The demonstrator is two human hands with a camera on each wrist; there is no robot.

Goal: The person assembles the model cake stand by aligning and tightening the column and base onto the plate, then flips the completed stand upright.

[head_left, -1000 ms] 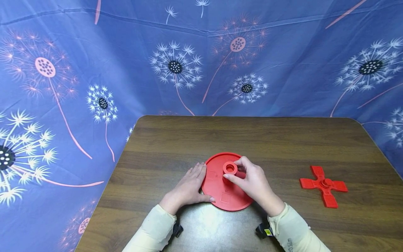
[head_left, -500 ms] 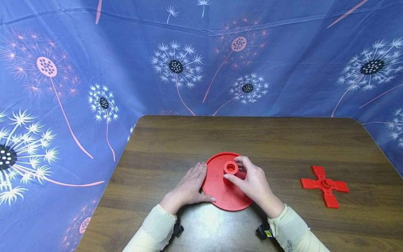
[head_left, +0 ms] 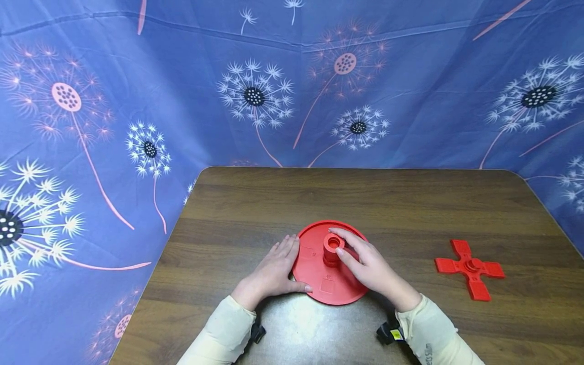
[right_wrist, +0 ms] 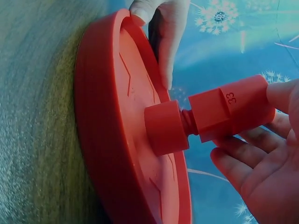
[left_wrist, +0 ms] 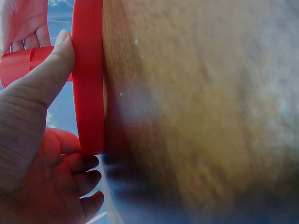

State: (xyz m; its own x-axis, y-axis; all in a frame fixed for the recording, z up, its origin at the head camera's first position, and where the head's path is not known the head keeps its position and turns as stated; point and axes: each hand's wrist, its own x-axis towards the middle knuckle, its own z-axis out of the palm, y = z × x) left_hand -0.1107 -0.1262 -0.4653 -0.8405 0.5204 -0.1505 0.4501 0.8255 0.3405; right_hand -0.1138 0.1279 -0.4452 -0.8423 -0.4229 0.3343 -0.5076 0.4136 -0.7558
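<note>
A round red base with a raised rim (head_left: 315, 271) lies on the table in the middle of the head view. My left hand (head_left: 274, 268) holds it at the left, fingers along the rim and thumb (left_wrist: 58, 63) on the near edge. From its centre rises a hub (right_wrist: 164, 128), with a red cylindrical connector marked 33 (right_wrist: 217, 112) on top. A narrow threaded neck shows between connector and hub. My right hand (head_left: 376, 268) grips the connector's upper end, thumb (right_wrist: 282, 95) on one side and fingers curled around the other.
To the right on the wood-grain table (head_left: 255, 197) lies a red four-armed cross piece (head_left: 461, 266) with a short stud at its centre. A blue dandelion-print cloth (head_left: 182, 76) hangs behind the table. Black wrist cameras (head_left: 389, 333) sit under both wrists.
The right hand has turned around the connector: its thumb has slid from the front left to the right side, and its fingers now reach behind the top. The base and left hand stay put.
</note>
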